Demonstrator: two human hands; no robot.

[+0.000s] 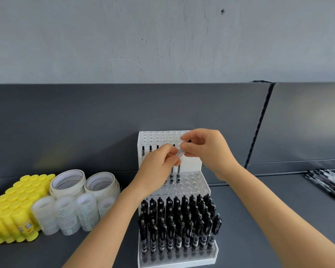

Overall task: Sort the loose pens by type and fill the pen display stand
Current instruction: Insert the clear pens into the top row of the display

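At the centre of the frame, the left hand [159,165] and the right hand [205,149] are both pinching one clear pen [181,152], holding it tilted in front of the upper tiers of the white display stand [193,180]. Black pens [178,225] are filling the stand's front tier, lower centre. Loose pens [329,180] are lying at the right edge; yellow glue sticks [16,209] are standing lower left

Both bare forearms reach forward and converge, the left hand [159,167] raised with fingers curled, the right hand [207,149] slightly higher with its wrist bent inward — their fingertips nearly meet, each pinching one pen [180,153] between them
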